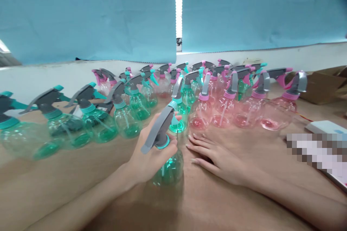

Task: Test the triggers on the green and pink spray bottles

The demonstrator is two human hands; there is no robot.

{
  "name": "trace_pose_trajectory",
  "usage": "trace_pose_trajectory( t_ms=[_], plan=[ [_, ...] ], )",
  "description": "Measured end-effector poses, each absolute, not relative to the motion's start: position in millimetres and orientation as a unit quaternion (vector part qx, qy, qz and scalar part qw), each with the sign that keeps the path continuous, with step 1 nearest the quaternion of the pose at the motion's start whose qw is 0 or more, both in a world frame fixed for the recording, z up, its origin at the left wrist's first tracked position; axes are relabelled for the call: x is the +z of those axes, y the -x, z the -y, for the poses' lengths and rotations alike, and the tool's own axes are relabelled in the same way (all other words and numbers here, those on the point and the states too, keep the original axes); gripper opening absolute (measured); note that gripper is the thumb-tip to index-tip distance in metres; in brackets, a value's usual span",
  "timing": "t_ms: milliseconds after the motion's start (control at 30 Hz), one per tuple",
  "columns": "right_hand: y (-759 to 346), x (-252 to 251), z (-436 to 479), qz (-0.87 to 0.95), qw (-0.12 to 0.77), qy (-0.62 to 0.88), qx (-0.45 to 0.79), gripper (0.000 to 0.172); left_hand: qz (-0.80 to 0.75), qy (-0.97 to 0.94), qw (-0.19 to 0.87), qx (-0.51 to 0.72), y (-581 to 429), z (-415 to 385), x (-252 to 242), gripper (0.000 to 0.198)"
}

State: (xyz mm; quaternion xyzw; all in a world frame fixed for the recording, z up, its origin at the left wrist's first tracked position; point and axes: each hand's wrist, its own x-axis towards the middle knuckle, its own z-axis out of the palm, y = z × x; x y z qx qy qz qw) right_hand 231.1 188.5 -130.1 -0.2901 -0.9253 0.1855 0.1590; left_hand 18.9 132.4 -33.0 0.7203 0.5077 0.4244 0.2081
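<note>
Left hand [149, 153] grasping green spray bottle [172, 166] around its neck, well in from far edge of worktop [214, 209]; right hand [219, 158] released, palm-down beside it, near front pink bottles [200, 117].

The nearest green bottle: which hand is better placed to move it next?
Most likely the person's left hand: it grips the green bottle around the neck, while the right hand rests palm-down on the table, apart from it.

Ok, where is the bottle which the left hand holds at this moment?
In the head view, the bottle is at lower centre, left of the right hand, closer than the pink bottles.
</note>
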Motion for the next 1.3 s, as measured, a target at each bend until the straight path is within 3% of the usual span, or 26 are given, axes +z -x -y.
trace_pose_trajectory(
  t_ms=[367,567,933,1033,1167,1300],
  plan=[
    [-231,-133,-189,0.924,0.178,0.282,0.187,0.049,-0.526,-0.716,0.193,0.418,-17,-133,-34,0.012],
    [-231,-131,-188,0.919,0.190,0.288,0.190,0.049,-0.522,-0.709,0.193,0.433,-16,-133,-44,0.039],
    [-201,-82,-147,0.896,0.318,0.269,0.152,0.063,-0.534,-0.712,0.138,0.434,-15,-134,-48,0.040],
    [-181,-77,-136,0.885,0.313,0.303,0.162,0.057,-0.519,-0.722,0.173,0.424,-9,-129,-49,0.044],
    [-158,-74,-123,0.883,0.317,0.318,0.137,0.053,-0.487,-0.722,0.238,0.431,4,-117,-47,0.065],
    [-143,-65,-119,0.890,0.278,0.325,0.159,0.054,-0.468,-0.728,0.231,0.444,26,-104,-48,0.077]
  ],
)
